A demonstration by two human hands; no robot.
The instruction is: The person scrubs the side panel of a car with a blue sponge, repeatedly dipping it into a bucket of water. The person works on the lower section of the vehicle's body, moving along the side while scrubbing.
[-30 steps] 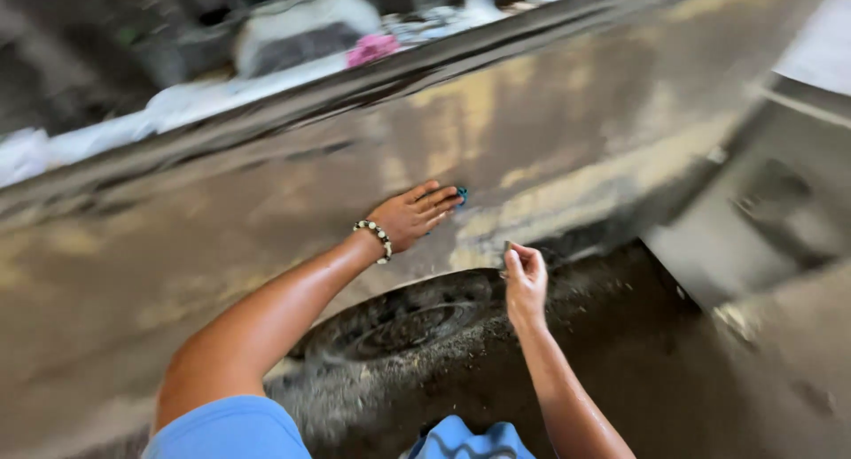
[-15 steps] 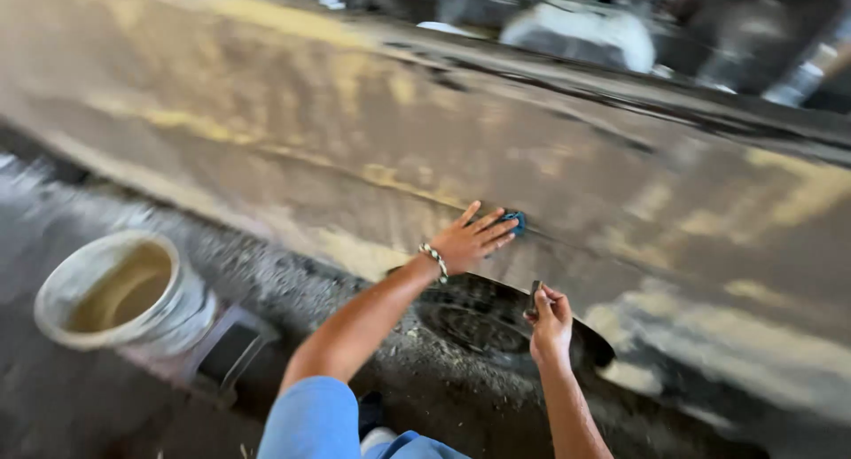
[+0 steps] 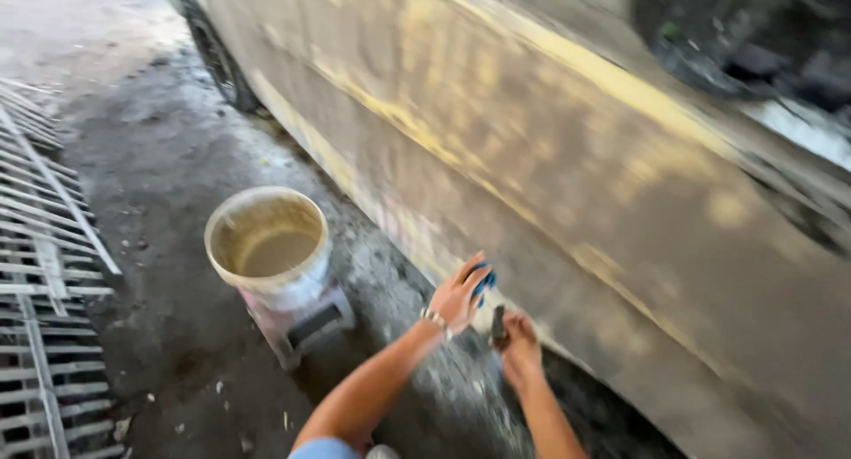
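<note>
My left hand point(image 3: 457, 295), with a beaded bracelet at the wrist, presses a small blue pad point(image 3: 484, 283) flat against the lower part of a sanded, dull grey-and-yellow car body panel point(image 3: 567, 158). My right hand point(image 3: 519, 344) is just right of it and lower, near the panel's bottom edge, closed around a small dark object point(image 3: 498, 324) that I cannot identify. Both forearms reach up from the bottom of the head view.
A white bucket point(image 3: 270, 246) of murky water sits on a low stand point(image 3: 301, 322) left of my hands on wet, dirty concrete. White metal grating point(image 3: 40, 273) lies at the far left. A dark tyre point(image 3: 213, 51) shows at the car's far end.
The view has swung left along the car, bringing the bucket and grating close. My hands stay on the lower panel, the left still on the blue pad.
</note>
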